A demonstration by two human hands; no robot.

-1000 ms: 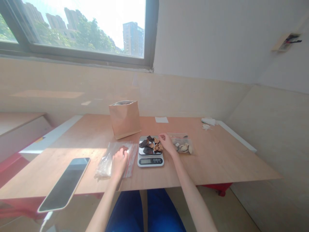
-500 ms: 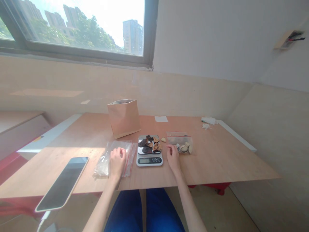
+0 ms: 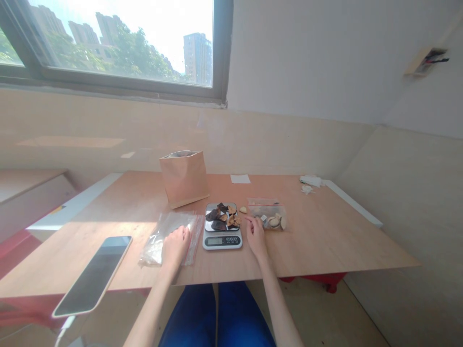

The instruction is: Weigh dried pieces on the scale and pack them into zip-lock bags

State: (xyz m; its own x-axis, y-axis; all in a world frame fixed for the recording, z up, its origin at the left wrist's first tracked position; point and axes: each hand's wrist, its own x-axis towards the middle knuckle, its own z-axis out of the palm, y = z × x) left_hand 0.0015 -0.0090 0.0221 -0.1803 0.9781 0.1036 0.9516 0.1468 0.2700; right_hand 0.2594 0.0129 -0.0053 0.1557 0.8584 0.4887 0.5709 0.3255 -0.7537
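My left hand rests on a clear plastic zip bag, its fingers curled in and nothing showing in them. A small white digital scale stands between my hands. On its metal plate lie several dark brown, curled dried pieces with tan inner sides. My right hand is just right of the scale, its fingers bent loosely and partly apart, with nothing seen in them. Close beyond its fingertips lies one pale dried slice. A zip bag with a red seal, holding several pale slices, lies beside that hand.
A brown paper pouch stands behind the clear bag, its top gaping. At the left table edge a large phone is plugged into a white cable. White paper and crumpled tissue lie toward the back.
The whole view has shifted slightly. My right hand's fingers have loosened and reach a little further forward toward the pale slice. My left hand stays on the clear bag.
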